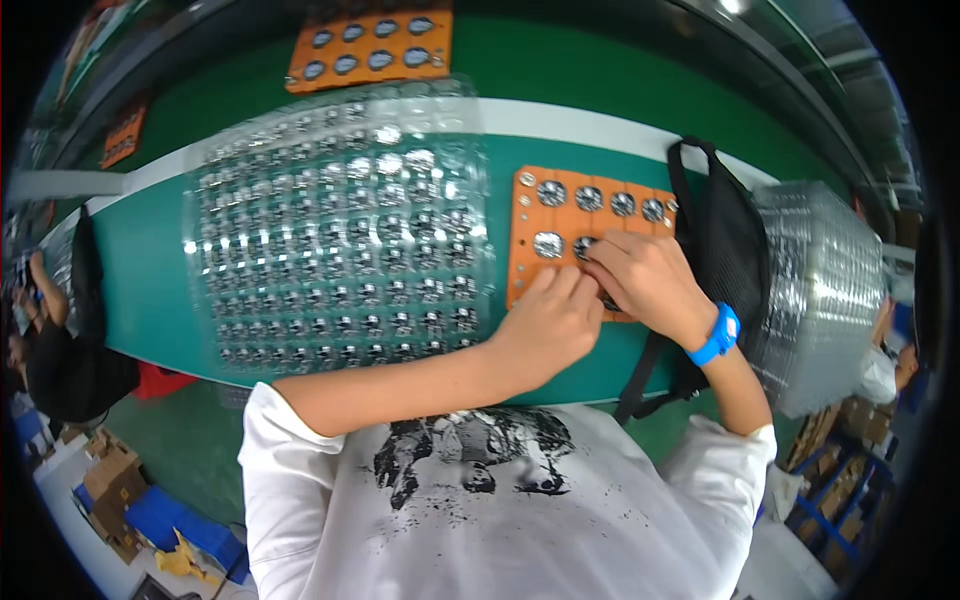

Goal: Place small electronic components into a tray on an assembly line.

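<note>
An orange fixture plate (568,219) lies on the bench in front of me, with round silver-and-black parts (550,193) seated in its recesses. My left hand (556,325) is over the plate's near edge, its fingers bent and drawn together. Beside it, my right hand (650,283) reaches down onto the plate, fingers closed next to a round part (584,248) in the near row. The fingertips of both hands almost meet. Whatever they pinch is hidden. To the left lies a large clear plastic tray (192,247) with rows of small shiny parts.
A black mesh bag with straps (735,230) lies right of the plate, beside a tall stack of clear trays (820,290). Another orange plate (370,45) with round parts sits beyond the white strip (560,128). Far left, another person (65,360) is at the bench.
</note>
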Available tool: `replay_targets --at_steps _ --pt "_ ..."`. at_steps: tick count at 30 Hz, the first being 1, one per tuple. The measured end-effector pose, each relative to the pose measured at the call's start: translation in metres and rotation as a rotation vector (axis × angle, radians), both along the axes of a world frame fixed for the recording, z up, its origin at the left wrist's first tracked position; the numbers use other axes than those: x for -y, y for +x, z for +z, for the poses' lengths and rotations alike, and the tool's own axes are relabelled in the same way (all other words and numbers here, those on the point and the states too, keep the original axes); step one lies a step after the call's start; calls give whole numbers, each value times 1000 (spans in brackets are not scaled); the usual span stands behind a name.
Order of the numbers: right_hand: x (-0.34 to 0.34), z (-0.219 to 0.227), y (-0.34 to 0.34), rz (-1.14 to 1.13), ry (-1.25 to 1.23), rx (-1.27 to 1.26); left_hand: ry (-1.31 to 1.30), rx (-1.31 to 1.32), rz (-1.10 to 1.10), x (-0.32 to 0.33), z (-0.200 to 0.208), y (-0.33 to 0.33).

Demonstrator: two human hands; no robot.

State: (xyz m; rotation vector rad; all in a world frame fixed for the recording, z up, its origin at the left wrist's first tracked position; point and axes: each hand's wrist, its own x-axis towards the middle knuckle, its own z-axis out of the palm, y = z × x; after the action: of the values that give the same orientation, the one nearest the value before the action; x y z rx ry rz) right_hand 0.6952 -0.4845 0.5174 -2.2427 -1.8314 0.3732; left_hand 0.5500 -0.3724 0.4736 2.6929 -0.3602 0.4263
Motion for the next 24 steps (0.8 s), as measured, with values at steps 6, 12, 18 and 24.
replay_targets --at_steps 6,12,18,24 --pt "10 8 -17 -133 150 -66 -59 165 107 -3 -12 -4" --pt "25 9 -18 -212 79 -70 -12 157 145 7 -12 -2" --pt "51 24 -48 -454 33 -53 -10 8 220 0 -13 -12" --pt "83 3 -48 -608 -114 -64 31 51 308 -9 -8 -14"
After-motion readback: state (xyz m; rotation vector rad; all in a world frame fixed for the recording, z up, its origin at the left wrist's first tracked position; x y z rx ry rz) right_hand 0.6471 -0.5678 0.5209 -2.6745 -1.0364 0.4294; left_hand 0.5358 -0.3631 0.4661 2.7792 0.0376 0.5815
